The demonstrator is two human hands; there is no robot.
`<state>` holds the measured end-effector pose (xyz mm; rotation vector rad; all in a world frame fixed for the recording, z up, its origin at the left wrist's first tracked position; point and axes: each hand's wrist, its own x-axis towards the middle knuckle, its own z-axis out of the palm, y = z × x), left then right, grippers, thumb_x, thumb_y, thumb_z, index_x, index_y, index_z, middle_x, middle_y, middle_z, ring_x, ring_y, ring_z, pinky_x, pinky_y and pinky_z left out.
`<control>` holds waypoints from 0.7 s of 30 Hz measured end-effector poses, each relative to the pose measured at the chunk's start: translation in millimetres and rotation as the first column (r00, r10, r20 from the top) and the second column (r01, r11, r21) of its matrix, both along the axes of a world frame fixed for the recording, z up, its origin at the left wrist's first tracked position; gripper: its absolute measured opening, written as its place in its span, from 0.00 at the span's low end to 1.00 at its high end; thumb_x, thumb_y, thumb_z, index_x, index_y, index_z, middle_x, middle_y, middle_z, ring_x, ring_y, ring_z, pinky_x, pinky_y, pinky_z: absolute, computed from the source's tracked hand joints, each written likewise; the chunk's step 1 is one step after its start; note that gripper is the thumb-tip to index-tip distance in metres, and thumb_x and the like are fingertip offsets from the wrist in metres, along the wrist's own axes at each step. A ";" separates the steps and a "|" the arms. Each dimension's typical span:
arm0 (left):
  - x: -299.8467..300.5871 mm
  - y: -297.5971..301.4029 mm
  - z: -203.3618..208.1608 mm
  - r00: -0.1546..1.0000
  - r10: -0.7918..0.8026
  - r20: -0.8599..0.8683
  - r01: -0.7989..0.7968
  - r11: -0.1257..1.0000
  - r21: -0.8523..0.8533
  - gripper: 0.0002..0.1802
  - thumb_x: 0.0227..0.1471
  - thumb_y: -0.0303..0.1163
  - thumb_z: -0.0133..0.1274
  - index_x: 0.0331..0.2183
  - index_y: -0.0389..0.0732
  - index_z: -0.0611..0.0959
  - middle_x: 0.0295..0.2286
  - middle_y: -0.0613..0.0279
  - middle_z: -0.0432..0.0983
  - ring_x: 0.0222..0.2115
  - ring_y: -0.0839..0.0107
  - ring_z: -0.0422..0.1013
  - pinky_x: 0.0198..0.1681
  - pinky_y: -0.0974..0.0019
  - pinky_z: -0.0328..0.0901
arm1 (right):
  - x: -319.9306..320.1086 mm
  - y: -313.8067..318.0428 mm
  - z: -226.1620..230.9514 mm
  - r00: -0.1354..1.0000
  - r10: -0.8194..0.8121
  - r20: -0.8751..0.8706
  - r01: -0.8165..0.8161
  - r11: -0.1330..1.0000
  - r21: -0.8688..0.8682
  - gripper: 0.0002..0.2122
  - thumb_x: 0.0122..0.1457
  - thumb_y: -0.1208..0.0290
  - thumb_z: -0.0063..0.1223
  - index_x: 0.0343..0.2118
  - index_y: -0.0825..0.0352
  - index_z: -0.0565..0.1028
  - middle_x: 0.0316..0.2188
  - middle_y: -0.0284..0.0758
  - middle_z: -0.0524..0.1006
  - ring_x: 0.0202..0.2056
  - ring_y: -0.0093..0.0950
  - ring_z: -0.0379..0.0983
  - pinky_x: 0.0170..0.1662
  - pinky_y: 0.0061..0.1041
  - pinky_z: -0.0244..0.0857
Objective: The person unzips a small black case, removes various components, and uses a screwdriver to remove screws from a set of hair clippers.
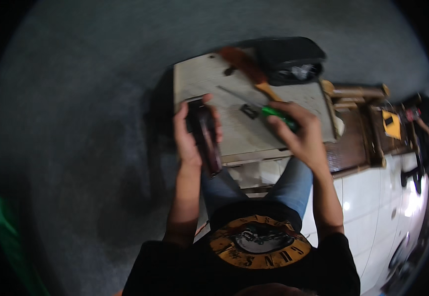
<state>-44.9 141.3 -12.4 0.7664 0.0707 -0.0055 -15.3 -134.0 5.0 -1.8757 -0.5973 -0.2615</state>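
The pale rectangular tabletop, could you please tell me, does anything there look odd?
One oddity, perhaps: a small black rectangular piece lies loose on the pale rectangular tabletop, near the green-handled metal screwdriver, outside the open black case. No clear spill shows; blur may hide damage.

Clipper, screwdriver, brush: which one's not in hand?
The wooden-handled brush, lying on the table beside the black case. The dark hair clipper is in the left hand, the green-handled screwdriver in the right hand.

A head-worn fisheye camera looks down at the nearby table point(246, 140).
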 end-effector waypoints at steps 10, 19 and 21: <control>-4.1 -5.6 0.8 0.998 -0.020 0.062 0.017 0.998 0.056 0.31 0.75 0.53 0.46 0.60 0.34 0.76 0.32 0.53 0.81 0.24 0.66 0.78 0.24 0.63 0.74 | 11.7 -22.9 -6.0 0.986 0.135 -0.099 -0.132 0.991 0.028 0.14 0.59 0.74 0.72 0.47 0.72 0.88 0.34 0.38 0.86 0.36 0.24 0.82 0.43 0.24 0.72; -2.1 -8.0 0.3 0.998 -0.044 0.044 0.032 0.973 0.229 0.35 0.74 0.54 0.46 0.63 0.31 0.75 0.32 0.53 0.82 0.24 0.67 0.79 0.23 0.64 0.75 | 14.4 -26.4 -8.2 0.974 0.168 -0.151 -0.165 0.986 0.031 0.14 0.57 0.74 0.73 0.46 0.73 0.89 0.34 0.36 0.85 0.35 0.25 0.79 0.41 0.25 0.70; -2.2 -8.3 0.9 0.998 -0.039 0.042 0.029 0.975 0.220 0.34 0.74 0.53 0.47 0.62 0.32 0.75 0.32 0.53 0.82 0.24 0.67 0.79 0.24 0.64 0.75 | 14.4 -25.9 -7.9 0.975 0.165 -0.151 -0.163 0.986 0.026 0.14 0.57 0.74 0.74 0.46 0.73 0.89 0.34 0.36 0.85 0.35 0.25 0.79 0.41 0.25 0.70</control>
